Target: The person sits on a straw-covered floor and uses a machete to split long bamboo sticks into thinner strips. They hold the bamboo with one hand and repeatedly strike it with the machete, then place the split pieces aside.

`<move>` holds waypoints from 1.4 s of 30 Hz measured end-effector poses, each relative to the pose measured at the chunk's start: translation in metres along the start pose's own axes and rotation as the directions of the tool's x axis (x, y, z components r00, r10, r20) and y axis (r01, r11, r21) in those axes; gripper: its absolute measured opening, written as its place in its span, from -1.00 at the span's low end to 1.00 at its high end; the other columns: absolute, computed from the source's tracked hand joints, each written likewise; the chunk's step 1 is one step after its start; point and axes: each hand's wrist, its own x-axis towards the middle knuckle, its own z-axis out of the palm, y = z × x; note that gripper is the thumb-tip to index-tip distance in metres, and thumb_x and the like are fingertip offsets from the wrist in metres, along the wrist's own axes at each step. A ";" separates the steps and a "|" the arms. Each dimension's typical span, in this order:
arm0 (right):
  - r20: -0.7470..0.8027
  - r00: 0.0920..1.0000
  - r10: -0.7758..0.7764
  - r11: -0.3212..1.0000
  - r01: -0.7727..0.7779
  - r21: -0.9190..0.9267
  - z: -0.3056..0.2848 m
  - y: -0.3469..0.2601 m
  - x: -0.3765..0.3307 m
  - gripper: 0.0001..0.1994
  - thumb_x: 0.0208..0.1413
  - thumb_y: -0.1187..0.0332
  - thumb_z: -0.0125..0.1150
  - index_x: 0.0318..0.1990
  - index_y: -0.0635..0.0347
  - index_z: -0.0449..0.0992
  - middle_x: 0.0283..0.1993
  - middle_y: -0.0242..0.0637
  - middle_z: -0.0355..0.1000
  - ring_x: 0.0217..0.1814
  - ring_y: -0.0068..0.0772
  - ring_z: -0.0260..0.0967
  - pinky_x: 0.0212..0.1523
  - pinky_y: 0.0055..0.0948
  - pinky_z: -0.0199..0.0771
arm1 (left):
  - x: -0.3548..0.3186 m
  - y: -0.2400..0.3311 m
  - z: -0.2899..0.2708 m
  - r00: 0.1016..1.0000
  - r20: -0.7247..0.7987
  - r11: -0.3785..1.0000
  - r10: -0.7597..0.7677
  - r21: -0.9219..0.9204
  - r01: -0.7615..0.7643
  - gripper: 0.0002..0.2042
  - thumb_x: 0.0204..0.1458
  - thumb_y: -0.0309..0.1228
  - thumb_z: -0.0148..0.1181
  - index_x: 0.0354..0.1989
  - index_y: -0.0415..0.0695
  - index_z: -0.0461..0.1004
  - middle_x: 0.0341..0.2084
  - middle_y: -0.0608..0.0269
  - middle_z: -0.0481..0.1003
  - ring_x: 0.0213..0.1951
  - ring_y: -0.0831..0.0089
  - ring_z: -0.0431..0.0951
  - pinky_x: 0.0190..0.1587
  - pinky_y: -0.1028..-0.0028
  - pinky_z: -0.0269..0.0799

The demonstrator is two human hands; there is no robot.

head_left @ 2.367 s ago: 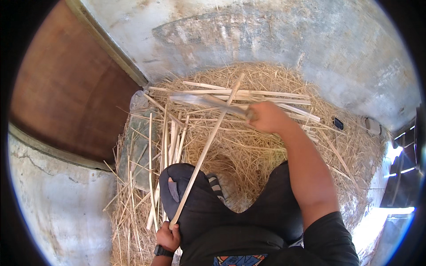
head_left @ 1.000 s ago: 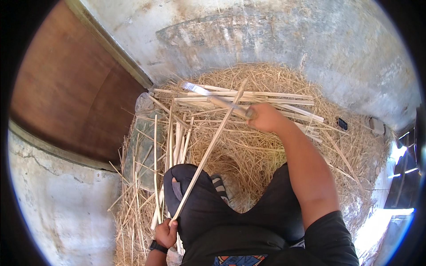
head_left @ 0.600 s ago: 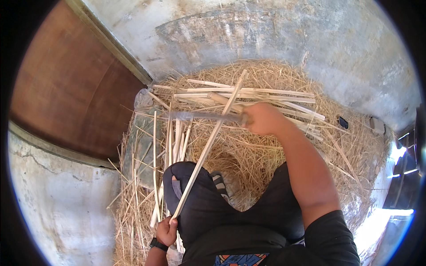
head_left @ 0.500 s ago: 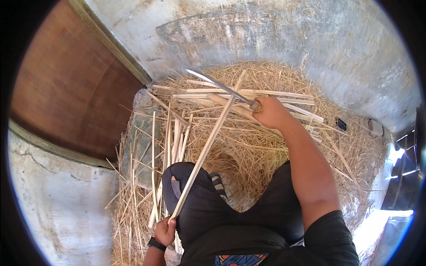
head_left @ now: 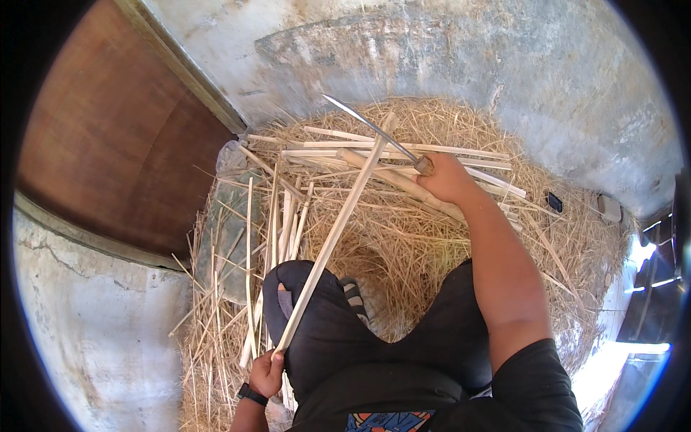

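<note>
My left hand [head_left: 267, 373] is closed round the near end of a long pale bamboo strip [head_left: 331, 241]. That strip slants over my left thigh and away to the upper middle. In my right hand [head_left: 448, 178] is the handle of a long-bladed knife [head_left: 353, 114], its tip pointing up and to the left. The blade crosses the strip close to its far end; whether they touch, I cannot tell. Beneath the knife lies a pile of split bamboo strips [head_left: 475, 153], with a thicker bamboo piece [head_left: 410, 185] among them.
Straw and shavings [head_left: 403, 266] cover the floor around my legs. More thin strips [head_left: 277, 223] lie left of my knee, beside a grey slab [head_left: 227, 237]. A brown door panel [head_left: 108, 129] stands at left, a wall [head_left: 468, 57] ahead. A small black object [head_left: 554, 201] rests at right.
My right hand has shifted slightly right and the knife has swung, its tip now farther up and right. The strip's far end has moved a little left; my left hand stays nearly put.
</note>
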 end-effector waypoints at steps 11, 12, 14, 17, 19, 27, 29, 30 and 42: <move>0.338 0.914 -0.224 0.945 0.289 -0.154 0.022 -0.032 -0.022 -0.66 0.02 0.18 0.36 -0.09 0.14 0.61 -0.22 -0.10 0.59 -0.12 -0.06 0.55 -0.06 -0.10 0.53 | -0.004 -0.013 0.004 1.000 -0.017 1.000 -0.020 -0.001 0.020 -0.49 0.36 -0.02 -0.08 -0.13 -0.33 0.53 -0.58 0.23 0.45 -0.49 0.46 0.43 -0.38 0.39 0.36; 0.242 0.951 -0.192 0.962 0.231 -0.146 0.022 -0.015 -0.011 -0.67 0.03 0.18 0.35 -0.09 0.13 0.61 -0.22 -0.11 0.59 -0.11 -0.07 0.55 -0.06 -0.11 0.53 | -0.003 -0.008 0.003 1.000 -0.023 0.999 -0.010 0.041 0.011 -0.49 0.35 -0.02 -0.08 -0.12 -0.32 0.53 -0.58 0.21 0.46 -0.49 0.44 0.45 -0.38 0.38 0.37; 0.115 0.980 0.164 0.977 -0.145 -0.158 0.015 -0.006 0.009 -0.65 0.04 0.16 0.34 -0.08 0.16 0.60 -0.19 -0.06 0.59 -0.10 -0.06 0.55 -0.01 -0.12 0.53 | -0.005 -0.003 -0.001 1.000 -0.011 0.998 -0.029 0.063 0.029 -0.50 0.36 -0.04 -0.07 -0.13 -0.32 0.53 -0.58 0.18 0.46 -0.48 0.41 0.46 -0.37 0.37 0.38; -0.117 0.972 0.202 0.965 -0.218 -0.146 0.009 0.051 0.013 -0.59 0.09 0.07 0.30 -0.04 0.17 0.59 -0.16 -0.09 0.59 -0.11 -0.11 0.56 -0.05 -0.12 0.58 | -0.005 -0.002 0.001 0.999 -0.039 0.999 0.009 0.047 -0.007 -0.51 0.37 -0.05 -0.09 -0.16 -0.32 0.52 -0.60 0.20 0.45 -0.50 0.43 0.45 -0.38 0.38 0.37; -0.106 0.948 0.300 0.948 -0.308 -0.076 -0.003 0.072 0.008 -0.57 0.07 0.09 0.32 -0.01 0.20 0.57 -0.16 -0.09 0.60 -0.13 -0.12 0.57 -0.08 -0.15 0.58 | -0.005 -0.014 0.007 0.999 -0.053 1.000 0.001 -0.023 -0.002 -0.52 0.37 -0.06 -0.10 -0.19 -0.31 0.51 -0.61 0.24 0.43 -0.51 0.47 0.42 -0.40 0.40 0.34; 0.538 0.714 0.447 0.860 -0.178 -0.478 0.022 0.054 -0.009 -0.53 -0.03 0.02 0.37 -0.15 0.27 0.63 -0.27 -0.11 0.58 -0.27 -0.21 0.55 -0.18 -0.16 0.51 | -0.003 -0.021 0.013 0.997 -0.073 0.986 0.009 -0.163 -0.021 -0.51 0.38 -0.05 -0.12 -0.39 -0.27 0.45 -0.66 0.39 0.35 -0.55 0.59 0.31 -0.48 0.46 0.24; 0.681 0.551 0.483 0.866 -0.184 -0.466 0.044 0.037 -0.020 -0.54 0.02 -0.04 0.32 -0.18 0.22 0.66 -0.20 -0.09 0.58 -0.27 -0.20 0.52 -0.15 -0.15 0.50 | -0.001 -0.030 0.009 0.999 -0.043 0.980 -0.018 -0.201 0.009 -0.51 0.38 -0.06 -0.12 -0.38 -0.27 0.44 -0.66 0.37 0.35 -0.54 0.58 0.32 -0.47 0.45 0.25; 0.709 0.498 0.499 0.847 -0.109 -0.520 0.057 0.030 -0.023 -0.55 0.04 -0.04 0.30 -0.17 0.20 0.67 -0.17 -0.09 0.58 -0.24 -0.21 0.54 -0.13 -0.16 0.50 | -0.002 -0.026 0.009 0.998 -0.053 0.982 -0.023 -0.189 0.013 -0.51 0.38 -0.06 -0.12 -0.36 -0.28 0.45 -0.67 0.36 0.34 -0.54 0.58 0.32 -0.46 0.43 0.27; 0.591 0.628 0.506 0.668 0.148 -0.730 0.162 0.003 -0.054 -0.68 0.15 0.31 0.17 0.02 0.16 0.63 0.03 -0.18 0.57 0.02 -0.20 0.55 -0.04 -0.12 0.53 | 0.002 -0.034 0.010 1.000 -0.011 0.969 -0.016 -0.245 0.012 -0.56 0.36 -0.09 -0.06 -0.32 -0.27 0.46 -0.65 0.37 0.37 -0.55 0.58 0.34 -0.47 0.45 0.27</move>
